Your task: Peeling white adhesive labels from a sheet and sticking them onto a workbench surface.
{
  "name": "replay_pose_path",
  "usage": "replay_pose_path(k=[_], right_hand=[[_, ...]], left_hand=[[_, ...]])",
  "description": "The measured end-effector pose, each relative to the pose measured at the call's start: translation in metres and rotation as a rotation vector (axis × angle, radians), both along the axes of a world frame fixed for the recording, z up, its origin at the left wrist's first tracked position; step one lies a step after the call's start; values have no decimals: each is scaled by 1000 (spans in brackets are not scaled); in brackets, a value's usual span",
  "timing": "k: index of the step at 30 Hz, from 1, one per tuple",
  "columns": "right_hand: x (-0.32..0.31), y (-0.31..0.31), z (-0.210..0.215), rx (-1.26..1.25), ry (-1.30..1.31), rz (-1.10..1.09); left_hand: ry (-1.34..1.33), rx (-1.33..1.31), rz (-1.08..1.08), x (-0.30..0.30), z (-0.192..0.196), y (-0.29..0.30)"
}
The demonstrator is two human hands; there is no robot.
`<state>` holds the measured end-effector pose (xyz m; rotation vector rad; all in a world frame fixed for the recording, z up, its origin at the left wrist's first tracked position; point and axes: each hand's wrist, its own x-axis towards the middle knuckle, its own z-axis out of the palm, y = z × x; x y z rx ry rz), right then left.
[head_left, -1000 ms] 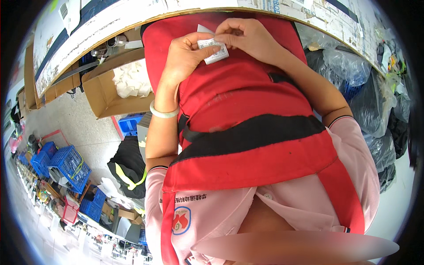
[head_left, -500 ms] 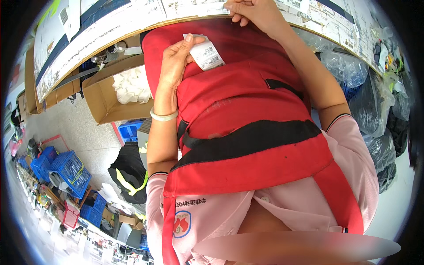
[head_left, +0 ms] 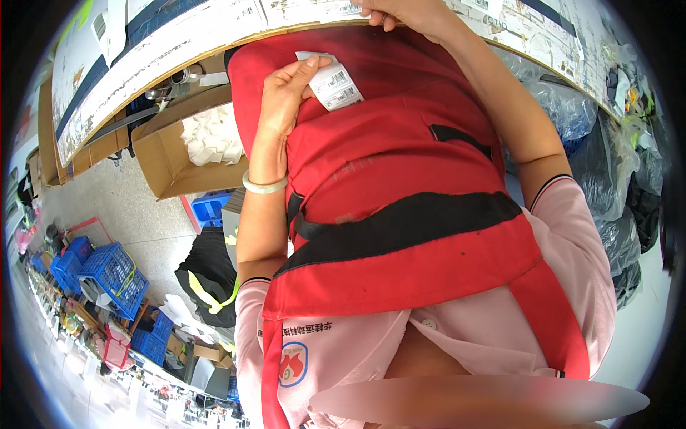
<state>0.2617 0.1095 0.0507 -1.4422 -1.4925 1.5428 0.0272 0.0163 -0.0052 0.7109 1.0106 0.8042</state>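
Left hand (head_left: 282, 100) is pinching a white barcode label (head_left: 334, 86) against the top of the red bag (head_left: 400, 164) | right hand (head_left: 400, 11) is reaching onto the desk (head_left: 214, 32), grip hidden, cannot tell | label looks not yet stuck down.

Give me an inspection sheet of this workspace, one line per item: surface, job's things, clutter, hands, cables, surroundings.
Surface: workbench along the top, covered with printed paper sheets.
Job's things: white barcode label pinched in the left hand against a red padded vest with a black strap.
Clutter: open cardboard box of white paper scraps under the bench; black garment with yellow trim on the floor.
Hands: left hand holds the label; right hand rests at the bench edge, partly out of frame.
Cables: nothing seen.
Surroundings: blue plastic crates at left; dark plastic bags at right.
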Motion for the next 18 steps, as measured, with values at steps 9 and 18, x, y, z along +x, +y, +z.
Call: replay_pose_path(k=[9, 18], right_hand=[[1, 2, 0, -4, -22, -4], [-3, -1, 3, -14, -39, -21]], left_hand=[[-1, -22, 19, 1, -2, 0], [16, -9, 13, 1, -1, 0]])
